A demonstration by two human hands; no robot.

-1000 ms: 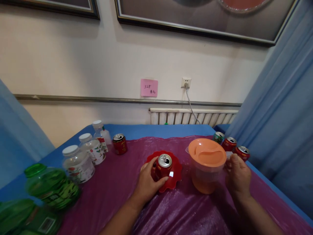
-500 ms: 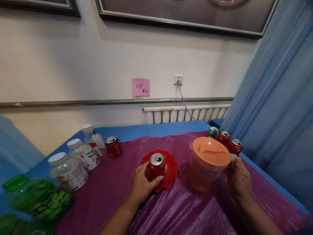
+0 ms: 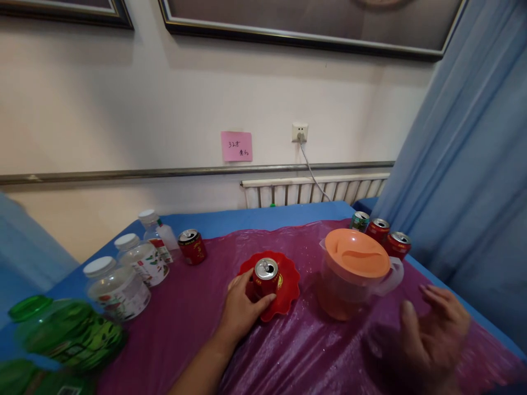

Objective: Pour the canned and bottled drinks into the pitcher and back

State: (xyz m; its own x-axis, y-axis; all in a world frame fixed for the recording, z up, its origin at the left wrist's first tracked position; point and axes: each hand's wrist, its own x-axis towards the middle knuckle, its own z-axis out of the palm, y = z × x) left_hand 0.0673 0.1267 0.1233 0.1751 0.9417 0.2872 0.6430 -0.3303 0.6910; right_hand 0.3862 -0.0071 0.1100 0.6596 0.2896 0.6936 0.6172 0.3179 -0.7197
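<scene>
My left hand [image 3: 242, 304] is wrapped round a red drink can [image 3: 265, 278] with an opened silver top. The can stands upright over a red scalloped plate [image 3: 290, 285]. To the right is a clear plastic pitcher [image 3: 346, 293] with an orange lid [image 3: 356, 253]; some liquid shows low inside it. Just right of the pitcher's handle [image 3: 393, 277], my right hand [image 3: 436, 329] hangs with thumb and fingers apart, holding nothing and a little blurred.
Clear jars with white caps [image 3: 119, 288] and green bottles [image 3: 68, 334] line the left side. Another red can [image 3: 191, 247] stands at the back left. Several cans [image 3: 397, 245] are grouped behind the pitcher at right. Purple plastic sheeting [image 3: 193, 323] covers the blue table.
My right hand has let go of the pitcher's handle and moved right and toward me, its fingers opening. The pitcher stays where it was. My left hand keeps hold of the can.
</scene>
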